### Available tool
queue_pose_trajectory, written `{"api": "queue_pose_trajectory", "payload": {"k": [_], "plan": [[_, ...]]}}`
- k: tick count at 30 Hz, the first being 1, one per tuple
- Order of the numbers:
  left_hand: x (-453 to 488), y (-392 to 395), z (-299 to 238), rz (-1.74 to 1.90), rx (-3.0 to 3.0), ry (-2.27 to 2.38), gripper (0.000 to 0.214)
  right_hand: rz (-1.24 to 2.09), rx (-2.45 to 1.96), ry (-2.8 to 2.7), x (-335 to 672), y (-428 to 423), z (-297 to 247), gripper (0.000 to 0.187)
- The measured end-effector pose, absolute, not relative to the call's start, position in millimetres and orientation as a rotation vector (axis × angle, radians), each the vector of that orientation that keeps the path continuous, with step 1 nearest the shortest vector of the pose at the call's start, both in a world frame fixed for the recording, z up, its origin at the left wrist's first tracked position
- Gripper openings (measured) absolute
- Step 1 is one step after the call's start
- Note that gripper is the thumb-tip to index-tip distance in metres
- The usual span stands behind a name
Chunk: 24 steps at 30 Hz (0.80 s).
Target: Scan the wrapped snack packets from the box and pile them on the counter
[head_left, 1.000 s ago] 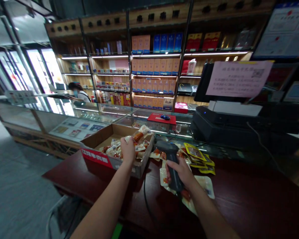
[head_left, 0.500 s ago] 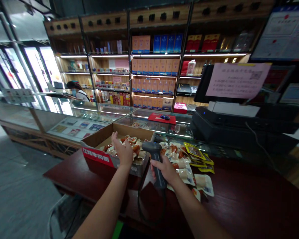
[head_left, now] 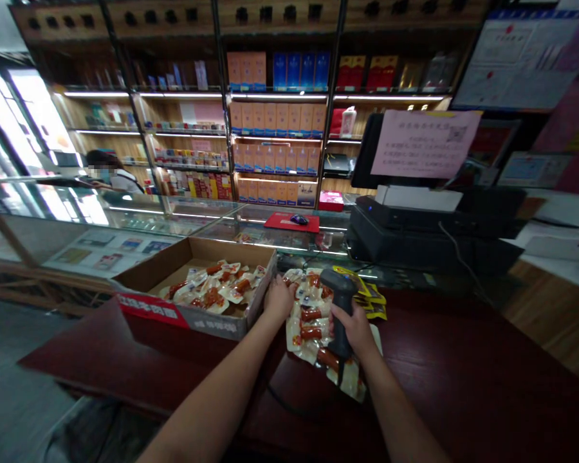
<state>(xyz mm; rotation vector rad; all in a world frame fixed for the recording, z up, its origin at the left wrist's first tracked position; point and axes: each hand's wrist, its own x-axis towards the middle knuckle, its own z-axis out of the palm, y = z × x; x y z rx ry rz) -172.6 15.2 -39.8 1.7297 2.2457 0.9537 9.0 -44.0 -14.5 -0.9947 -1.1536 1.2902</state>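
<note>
My right hand [head_left: 359, 331] is wrapped round the handle of a dark grey barcode scanner [head_left: 341, 315], its head tilted up and to the left. Beneath and beside the scanner lie several clear vacuum packs of reddish-brown sausage-like food [head_left: 312, 332]. My left hand [head_left: 278, 299] is at the left edge of these packs, close to the box's right wall. Its fingertips are by a pack at the back; they are partly hidden, so I cannot tell whether they grip it. The open cardboard box [head_left: 202, 325] holds more such packs [head_left: 222, 286].
Yellow packets [head_left: 374, 302] lie behind the scanner on the dark red table [head_left: 444, 360]. Beyond stand a glass counter with a mouse [head_left: 299, 219] on a red mat [head_left: 275, 220], and a black checkout machine [head_left: 386, 228]. A person [head_left: 113, 173] sits behind the counter at left.
My left hand has moved from above the box to the right, down beside the loose packs. The scanner, still in my right hand, has shifted right over the packs. My view has turned right.
</note>
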Motion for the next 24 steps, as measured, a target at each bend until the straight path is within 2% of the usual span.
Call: {"api": "queue_pose_trajectory", "payload": {"k": [4, 8, 13, 19, 24], "plan": [[-177, 18, -47, 0.701, 1.761, 2.311, 0.033, 1.268, -1.004, -1.113, 16, -43, -26, 0.034], [-180, 16, -53, 0.71, 1.852, 2.352, 0.02, 1.293, -1.028, -1.131, 15, -41, -29, 0.034], [-185, 18, -58, 0.91, 1.805, 2.238, 0.017, 1.309, -1.061, -1.137, 15, -42, -28, 0.034], [-188, 14, -56, 1.348, 1.783, 2.022, 0.018, 1.343, -1.032, -1.132, 16, -44, -23, 0.036], [-189, 13, -59, 1.49, 1.75, 1.966, 0.019, 1.347, -1.032, -1.154, 16, -44, -25, 0.035]]}}
